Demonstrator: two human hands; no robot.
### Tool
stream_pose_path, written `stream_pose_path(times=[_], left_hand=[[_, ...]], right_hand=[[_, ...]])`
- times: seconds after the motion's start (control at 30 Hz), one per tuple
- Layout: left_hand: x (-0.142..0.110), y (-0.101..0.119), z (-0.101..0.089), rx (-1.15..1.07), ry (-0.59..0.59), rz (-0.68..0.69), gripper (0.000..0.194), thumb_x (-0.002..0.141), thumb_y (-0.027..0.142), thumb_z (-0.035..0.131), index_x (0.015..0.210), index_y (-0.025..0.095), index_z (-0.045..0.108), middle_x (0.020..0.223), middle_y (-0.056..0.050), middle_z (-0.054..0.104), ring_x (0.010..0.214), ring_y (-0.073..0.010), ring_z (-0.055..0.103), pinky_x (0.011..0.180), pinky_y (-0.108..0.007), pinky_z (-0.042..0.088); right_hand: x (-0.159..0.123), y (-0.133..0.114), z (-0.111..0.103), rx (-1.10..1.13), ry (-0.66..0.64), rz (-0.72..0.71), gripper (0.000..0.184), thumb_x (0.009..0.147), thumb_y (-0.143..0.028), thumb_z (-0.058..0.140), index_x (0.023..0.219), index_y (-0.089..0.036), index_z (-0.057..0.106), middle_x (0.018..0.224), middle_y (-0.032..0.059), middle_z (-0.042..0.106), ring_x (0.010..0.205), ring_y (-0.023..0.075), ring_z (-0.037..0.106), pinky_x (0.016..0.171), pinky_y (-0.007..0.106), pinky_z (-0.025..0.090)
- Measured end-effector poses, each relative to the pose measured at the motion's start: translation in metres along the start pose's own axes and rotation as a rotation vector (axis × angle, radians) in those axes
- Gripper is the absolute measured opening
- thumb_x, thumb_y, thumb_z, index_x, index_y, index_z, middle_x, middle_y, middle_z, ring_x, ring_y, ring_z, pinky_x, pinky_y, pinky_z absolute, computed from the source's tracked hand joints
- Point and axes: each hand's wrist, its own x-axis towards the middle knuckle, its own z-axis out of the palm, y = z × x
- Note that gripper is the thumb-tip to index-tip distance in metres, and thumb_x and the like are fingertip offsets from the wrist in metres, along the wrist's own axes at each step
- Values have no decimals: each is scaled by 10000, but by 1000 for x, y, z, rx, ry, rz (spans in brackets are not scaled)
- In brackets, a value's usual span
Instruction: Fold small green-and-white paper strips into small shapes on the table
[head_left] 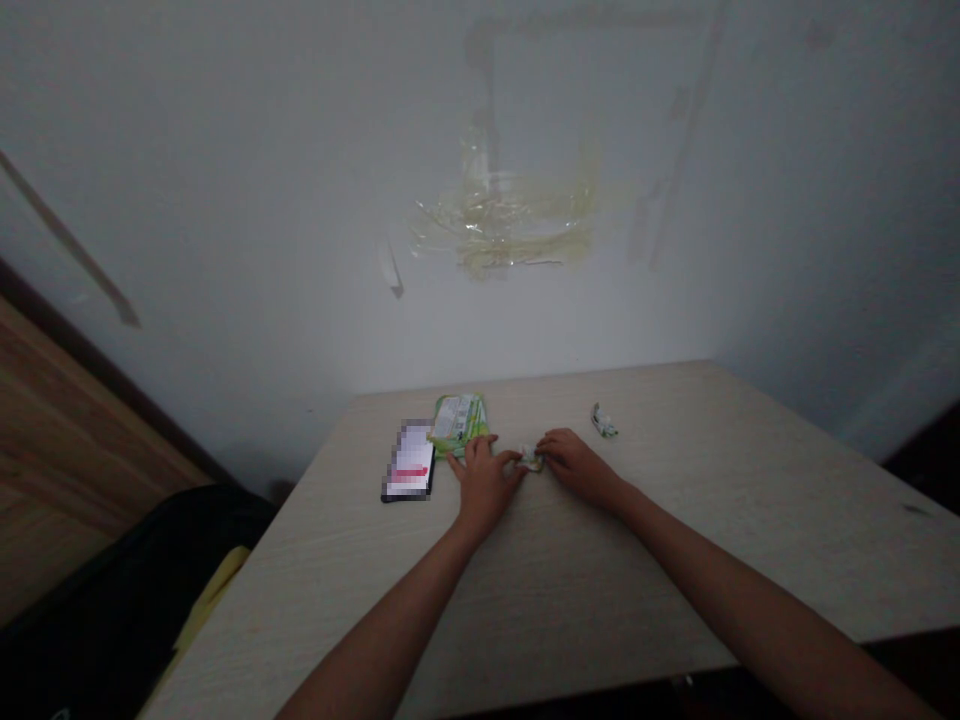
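A small, pale, crinkled wrapper [531, 459] lies between my two hands at the middle of the table; what is inside it, if anything, cannot be made out. My left hand [486, 480] pinches its left edge with thumb and index finger, while the other fingers spread toward a green and white packet [459, 418]. From the other side, my right hand [576, 466] has its fingers closed on the wrapper's right edge. The green packet lies flat just beyond my left hand, partly covered by its fingertips.
A phone [409, 465] with a blurred screen lies left of the packet. Another crumpled wrapper [603, 421] sits at the back right of the wooden table [570, 610]. Behind stands a wall [300, 180] with peeling clear tape [517, 220]. Dark cloth [142, 580] is at the lower left.
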Motion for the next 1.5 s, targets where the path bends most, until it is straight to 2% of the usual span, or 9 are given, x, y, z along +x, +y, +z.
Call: stream_pose_path(times=[0.27,0.47,0.83,1.2,1.5], left_hand=[[1,-1,-1,14,-45,-14,182,834,441,640,984,413,739,1342,-34,534,1322,-310,362,1091,-699,109],[2,-1,-1,-4,-49,-22,159,826,444,652,958,427,739,1327,-25,539,1320,-293,369,1094,-696,113],[3,-4,2,-45,-17,-9,120,820,431,663,894,394,750,1294,-29,557,1290,-288,402,1084,-705,105],[5,-4,2,-60,-7,-30,103,833,397,654,880,370,742,1288,-25,565,1291,-280,412,1076,-715,129],[5,1,0,-58,-8,-24,138,862,362,612,845,291,729,1304,-36,563,1288,-271,415,1096,-703,90]], right_hand=[[-2,7,1,-31,9,9,271,798,-68,599,1022,-159,720,994,111,650,1018,229,556,915,383,455],[-3,13,4,-12,47,4,196,808,-131,641,967,-184,743,966,102,641,1009,235,556,906,387,455],[-2,11,1,-30,30,36,126,823,-189,674,912,-207,761,946,90,651,1012,230,552,898,364,434],[0,7,1,-77,30,106,71,831,-200,669,866,-182,729,954,90,645,1034,229,534,918,363,424],[1,6,11,-131,38,138,83,876,-205,607,885,-157,674,965,90,624,1015,220,515,935,364,404]])
